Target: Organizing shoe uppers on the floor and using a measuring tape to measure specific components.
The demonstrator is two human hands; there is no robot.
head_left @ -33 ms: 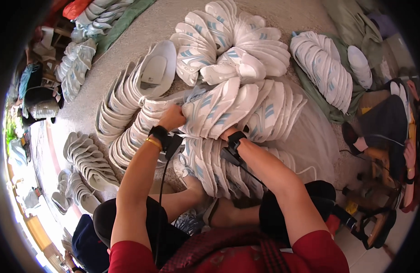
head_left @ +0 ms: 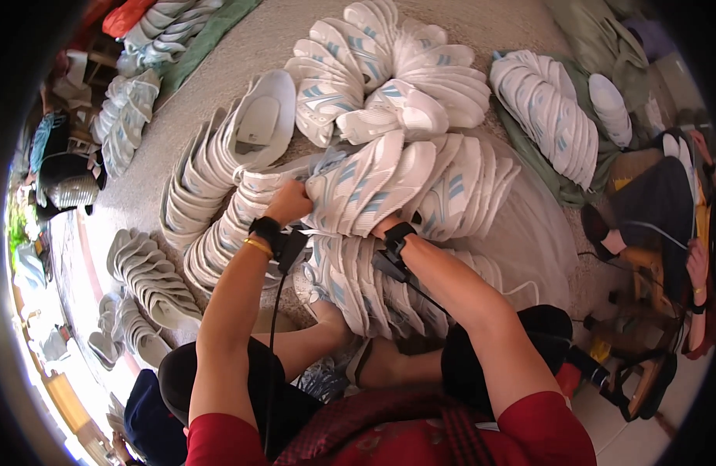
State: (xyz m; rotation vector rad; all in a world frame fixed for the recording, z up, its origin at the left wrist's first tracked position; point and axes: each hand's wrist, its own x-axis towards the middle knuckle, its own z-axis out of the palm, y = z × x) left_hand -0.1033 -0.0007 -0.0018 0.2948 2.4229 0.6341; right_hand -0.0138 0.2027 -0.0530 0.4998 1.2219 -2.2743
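A row of nested white shoe uppers [head_left: 365,182] with blue stripes lies across the pile in front of me. My left hand [head_left: 289,202] is closed on the left end of this row, its fingers curled in at the edge. Against the near side of the same row is my right hand [head_left: 386,224]; its fingers go out of sight under the uppers, so their grip is hidden. Below both hands another stack of striped uppers [head_left: 358,279] lies between my feet. More uppers [head_left: 459,186] continue the row to the right, partly on clear plastic sheeting [head_left: 540,241].
A ring of uppers [head_left: 327,85] lies beyond my hands, and a curved stack of white shoe pieces [head_left: 195,186] at left. Further stacks sit on a green cloth [head_left: 563,190] and near my left knee [head_left: 152,268]. Cables hang from both wrists. Another person's leg [head_left: 649,210] is at right.
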